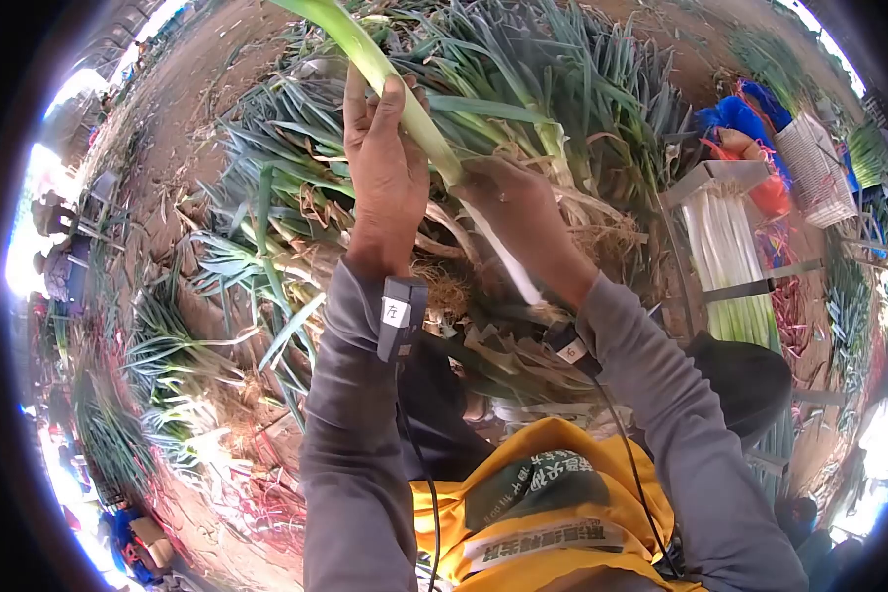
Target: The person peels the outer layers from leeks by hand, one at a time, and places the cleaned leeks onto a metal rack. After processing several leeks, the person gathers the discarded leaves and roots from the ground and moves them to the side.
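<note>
A long leek [432,143] runs diagonally in front of me, green at the upper left and white toward its lower end. My left hand [385,163] is closed on its upper part, with the thumb against the stalk and some fingertips showing behind it. Lower down, my right hand [513,202] is wrapped around the stalk near the white part; its fingers are partly hidden. The white end [513,264] hangs below my right hand, beside the wrist. Under both hands lies a big heap of untrimmed leeks [306,148] with roots [439,291] and dry outer leaves.
To the right, a metal rack [715,178] holds a bundle of cleaned leeks [725,237]. Beyond it are a white wire basket [814,173] and blue and orange material [760,123]. More leeks [183,345] and red strands [237,503] lie on the ground to the left.
</note>
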`<state>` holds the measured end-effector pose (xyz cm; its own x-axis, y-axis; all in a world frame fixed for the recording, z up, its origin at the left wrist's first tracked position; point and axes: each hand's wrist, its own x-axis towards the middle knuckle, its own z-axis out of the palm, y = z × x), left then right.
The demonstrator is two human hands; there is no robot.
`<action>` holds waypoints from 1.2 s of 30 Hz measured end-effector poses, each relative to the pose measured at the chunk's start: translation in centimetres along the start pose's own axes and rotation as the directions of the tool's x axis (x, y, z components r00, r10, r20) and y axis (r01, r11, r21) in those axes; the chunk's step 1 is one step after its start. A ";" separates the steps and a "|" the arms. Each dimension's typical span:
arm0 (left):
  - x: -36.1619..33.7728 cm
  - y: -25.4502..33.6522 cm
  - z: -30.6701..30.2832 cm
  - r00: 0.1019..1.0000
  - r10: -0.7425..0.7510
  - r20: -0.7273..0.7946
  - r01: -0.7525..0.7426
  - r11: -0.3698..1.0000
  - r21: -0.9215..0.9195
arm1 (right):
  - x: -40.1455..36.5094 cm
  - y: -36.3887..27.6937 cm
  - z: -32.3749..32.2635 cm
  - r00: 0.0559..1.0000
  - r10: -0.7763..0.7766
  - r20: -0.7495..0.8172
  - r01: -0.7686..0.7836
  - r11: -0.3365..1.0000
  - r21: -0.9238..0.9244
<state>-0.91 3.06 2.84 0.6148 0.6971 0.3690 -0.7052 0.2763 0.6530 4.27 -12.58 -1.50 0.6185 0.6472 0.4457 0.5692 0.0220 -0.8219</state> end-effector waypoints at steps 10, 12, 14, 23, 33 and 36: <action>-0.2 -0.2 -0.3 0.976 -0.218 0.030 0.220 0.965 -0.144 | 0.0 0.2 -2.2 0.981 0.183 0.063 -0.178 0.981 -0.082; -0.2 0.0 -0.2 0.970 -0.239 0.037 0.242 0.958 -0.156 | 0.0 0.4 -2.2 0.971 0.228 0.079 -0.233 0.970 0.066; -0.1 0.1 0.0 0.971 -0.233 0.057 0.239 0.960 -0.144 | 0.0 0.0 -3.0 0.963 0.244 0.116 -0.253 0.965 0.071; 0.5 -0.7 0.9 0.989 -0.134 -0.065 0.136 0.990 0.030 | -3.0 -0.9 -3.1 0.948 -0.235 0.215 0.283 0.931 -0.232; 2.4 0.9 -2.2 0.997 0.041 -0.058 -0.037 0.997 0.068 | -14.8 4.9 -7.4 0.864 0.365 0.347 -0.305 0.927 -0.217; 1.6 1.4 -1.0 0.992 0.032 -0.126 -0.016 0.992 0.125 | -25.1 12.3 -7.2 0.607 0.515 0.605 0.066 0.727 -0.684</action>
<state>-1.29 5.19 3.67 0.5428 0.7831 0.3034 -0.6654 0.1806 0.7243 -0.34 -34.07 -20.26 0.3406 0.8655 -0.3672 0.8246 -0.4626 -0.3255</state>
